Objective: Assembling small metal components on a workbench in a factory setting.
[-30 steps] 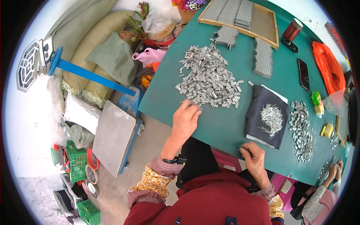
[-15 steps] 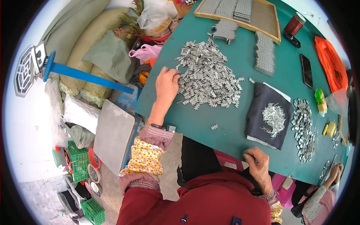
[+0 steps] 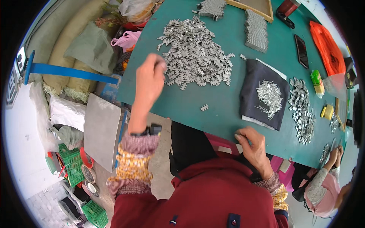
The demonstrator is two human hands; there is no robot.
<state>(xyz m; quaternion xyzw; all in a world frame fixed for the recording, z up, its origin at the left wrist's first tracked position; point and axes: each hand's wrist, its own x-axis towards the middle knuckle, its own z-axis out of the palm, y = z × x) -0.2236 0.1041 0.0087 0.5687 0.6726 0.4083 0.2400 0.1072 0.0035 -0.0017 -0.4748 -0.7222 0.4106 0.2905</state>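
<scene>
My left hand hovers by the left edge of a large heap of small grey metal pieces with notched edges. Its fingers are curled together and slightly blurred; anything between them is hidden. My right hand rests at the front edge of the table, thumb and fingers closed, and I cannot make out what they hold, if anything. Between the hands, nearer the front edge, lies a single loose metal piece. Beyond my right hand a folded dark cloth carries a pile of thin silvery pins.
On the green table stand stacked metal strips and a wooden tray. Shiny metal parts, a phone and an orange bag lie rightward. Another person's hands work at the far right. A blue-framed stand is left.
The whole view has shifted, so the table sits higher and farther left. My left hand has come away from the heap's edge and back toward me. My right hand stays at the table edge.
</scene>
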